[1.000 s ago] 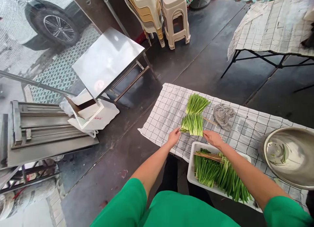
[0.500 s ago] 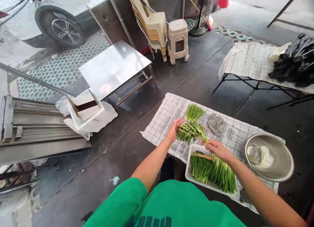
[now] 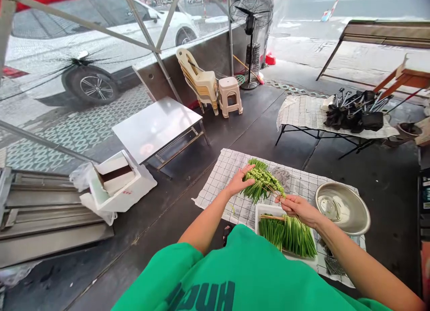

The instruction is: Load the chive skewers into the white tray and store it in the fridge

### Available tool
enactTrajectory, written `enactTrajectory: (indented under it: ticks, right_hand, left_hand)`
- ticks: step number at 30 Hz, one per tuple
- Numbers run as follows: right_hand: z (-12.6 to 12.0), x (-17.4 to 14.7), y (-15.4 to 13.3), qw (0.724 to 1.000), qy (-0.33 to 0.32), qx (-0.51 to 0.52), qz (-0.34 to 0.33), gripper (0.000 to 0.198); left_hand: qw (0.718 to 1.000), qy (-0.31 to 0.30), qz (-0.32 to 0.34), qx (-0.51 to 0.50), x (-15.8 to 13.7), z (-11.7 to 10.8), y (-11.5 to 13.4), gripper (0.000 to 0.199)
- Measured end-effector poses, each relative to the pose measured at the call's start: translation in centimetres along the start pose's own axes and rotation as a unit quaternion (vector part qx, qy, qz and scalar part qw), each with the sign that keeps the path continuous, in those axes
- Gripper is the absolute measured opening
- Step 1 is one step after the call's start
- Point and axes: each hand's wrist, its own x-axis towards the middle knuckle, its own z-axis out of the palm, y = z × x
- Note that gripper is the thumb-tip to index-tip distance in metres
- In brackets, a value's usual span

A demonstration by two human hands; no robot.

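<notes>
My right hand (image 3: 297,208) pinches the thin wooden sticks at the near right end of a skewered bunch of green garlic chives (image 3: 260,188). The bunch is held over the checked cloth, its leaves hanging toward me. At its left end is my left hand (image 3: 240,180), open, thumb and fingers apart, the fingertips at the greens. Another pile of cut chives (image 3: 257,162) lies just behind, partly covered. Below my right hand a white tray (image 3: 257,219) holds chives in rows, with several skewers (image 3: 272,217) across the top.
The checked cloth (image 3: 215,179) covers the low work surface. A steel bowl (image 3: 364,217) stands right, a grey rag (image 3: 281,176) behind the chives. Around are a white table (image 3: 157,123), a foam box (image 3: 134,192), stacked chairs (image 3: 204,85), a stool (image 3: 229,96) and a cloth-covered table (image 3: 298,114).
My view has tilted up, showing more of the street and car. The skewered chives have turned, now overlapping the pile behind. My left hand's fingers have spread wider.
</notes>
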Motion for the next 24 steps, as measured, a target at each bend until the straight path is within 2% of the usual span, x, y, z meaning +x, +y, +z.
enactTrajectory:
  ticks: [3,5,10,15,19,21,22,24]
  right_hand:
    - [0.5,-1.5,-0.3,1.0,-0.012,-0.002,-0.019,0.057]
    - [0.7,-2.6,-0.6,0.999,-0.014,-0.007,-0.029,0.056]
    - [1.5,-4.8,-1.6,0.999,-0.025,-0.022,-0.005,0.057]
    - [3.3,-5.1,-2.1,0.999,0.037,-0.03,0.01,0.044]
    - [4.4,-5.1,-1.7,0.998,0.015,-0.047,0.029,0.04]
    - [4.6,-5.1,-1.6,0.992,0.025,-0.12,0.005,0.032]
    - [4.6,-5.1,-1.7,0.982,0.05,-0.18,-0.009,0.028]
    - [4.5,-5.2,-2.1,0.945,0.12,-0.302,-0.026,0.025]
  left_hand:
    - [0.994,-0.089,-0.012,-0.063,-0.2,-0.3,2.2,0.065]
    - [0.989,-0.114,-0.021,-0.09,-0.8,-0.2,3.1,0.06]
    - [0.99,-0.113,-0.005,-0.08,-2.0,1.2,3.8,0.059]
    - [0.989,-0.081,-0.038,-0.113,-2.9,3.4,3.5,0.072]
    - [0.991,-0.107,0.014,-0.078,-3.6,3.8,3.6,0.073]
    - [0.991,-0.118,0.05,-0.036,-3.5,3.6,3.7,0.07]
    - [0.99,-0.124,0.067,-0.014,-3.3,3.4,3.8,0.07]
    - [0.983,-0.147,0.104,0.027,-2.4,3.1,4.0,0.077]
